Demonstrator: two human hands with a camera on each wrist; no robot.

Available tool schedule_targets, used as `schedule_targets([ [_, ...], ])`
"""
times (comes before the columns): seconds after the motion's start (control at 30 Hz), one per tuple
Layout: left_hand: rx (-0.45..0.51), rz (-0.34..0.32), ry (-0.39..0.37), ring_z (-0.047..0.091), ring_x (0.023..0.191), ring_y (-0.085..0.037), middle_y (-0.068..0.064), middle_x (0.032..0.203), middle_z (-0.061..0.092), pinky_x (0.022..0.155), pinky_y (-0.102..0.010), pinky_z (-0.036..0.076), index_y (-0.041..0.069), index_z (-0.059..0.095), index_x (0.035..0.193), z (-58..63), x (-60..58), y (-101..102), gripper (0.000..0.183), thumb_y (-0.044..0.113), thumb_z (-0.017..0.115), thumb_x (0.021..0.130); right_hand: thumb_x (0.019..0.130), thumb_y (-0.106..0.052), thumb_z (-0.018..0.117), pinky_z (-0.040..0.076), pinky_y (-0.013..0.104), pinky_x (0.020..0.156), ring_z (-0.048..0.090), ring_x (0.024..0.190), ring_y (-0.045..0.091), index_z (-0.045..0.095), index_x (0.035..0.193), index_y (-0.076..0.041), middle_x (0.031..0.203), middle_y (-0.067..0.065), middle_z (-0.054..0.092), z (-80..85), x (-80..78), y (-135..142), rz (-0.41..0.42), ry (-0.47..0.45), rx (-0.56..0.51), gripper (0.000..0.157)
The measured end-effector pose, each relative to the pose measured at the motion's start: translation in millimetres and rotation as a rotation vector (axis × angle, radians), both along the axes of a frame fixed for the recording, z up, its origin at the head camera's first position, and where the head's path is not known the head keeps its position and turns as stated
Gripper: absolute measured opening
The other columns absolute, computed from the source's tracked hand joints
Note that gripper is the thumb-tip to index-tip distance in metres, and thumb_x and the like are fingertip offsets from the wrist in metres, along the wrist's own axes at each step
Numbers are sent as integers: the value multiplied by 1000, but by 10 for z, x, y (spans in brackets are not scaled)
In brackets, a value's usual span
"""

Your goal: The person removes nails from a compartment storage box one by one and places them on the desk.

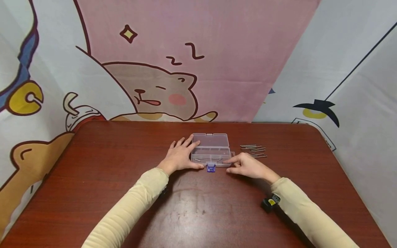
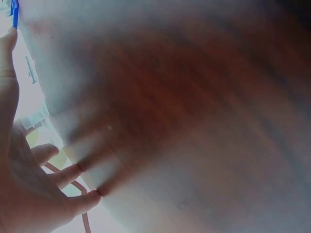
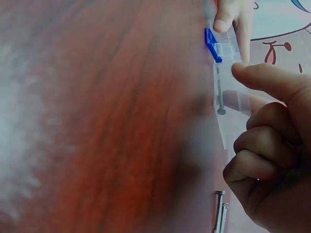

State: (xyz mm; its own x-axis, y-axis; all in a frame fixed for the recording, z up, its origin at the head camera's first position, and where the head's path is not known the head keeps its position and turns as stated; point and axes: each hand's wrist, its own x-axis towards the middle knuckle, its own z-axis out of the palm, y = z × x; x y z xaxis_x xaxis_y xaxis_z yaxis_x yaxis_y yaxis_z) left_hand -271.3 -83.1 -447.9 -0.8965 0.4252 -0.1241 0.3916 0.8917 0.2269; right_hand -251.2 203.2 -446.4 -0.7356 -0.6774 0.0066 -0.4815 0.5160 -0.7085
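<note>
An open clear plastic box with a blue clasp lies on the table, its lid tipped back. My left hand is spread at its left end. The thumb touches the front wall near the clasp, and a finger lies over the lid's left edge. My right hand reaches its index finger into the front right compartment, seen through the clear wall in the right wrist view. Its thumb stays outside and the other fingers are curled. A nail lies in that compartment; another small nail shows in the left one.
Several loose nails lie on the brown table to the right of the box. Behind the table hangs a cloth printed with cartoon animals.
</note>
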Motion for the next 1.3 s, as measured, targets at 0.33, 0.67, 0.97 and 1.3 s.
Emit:
schedule_targets([
  [0.33,-28,7,5,21,142,-34,-4,161,12,108,-58,18,29,31,153,-3,1,12,105,80,63,67,85,-7,71,24,19,45,27,45,-2,73,103,3,50,-14,35,45,-72,-68,-20,-97,-18,21],
  [0.67,-25,10,0,21,142,-34,-4,161,12,108,-59,18,27,31,153,-13,-2,8,105,79,63,68,84,-8,71,29,20,46,37,46,1,72,93,-3,53,-9,46,7,-80,-131,-130,-145,-11,11],
  [0.97,-5,9,-8,20,142,-35,-5,161,12,108,-60,17,27,31,153,-7,-5,16,105,77,66,68,86,-5,69,27,19,45,36,45,0,68,94,1,52,-7,45,7,-36,-116,-155,-184,-109,11],
  [1.3,1,12,-5,21,142,-34,-4,161,12,109,-59,16,29,31,153,-33,-13,5,104,77,66,68,87,-1,66,24,19,45,30,45,1,68,90,-2,50,-9,36,20,-20,-100,-144,-151,-191,5],
])
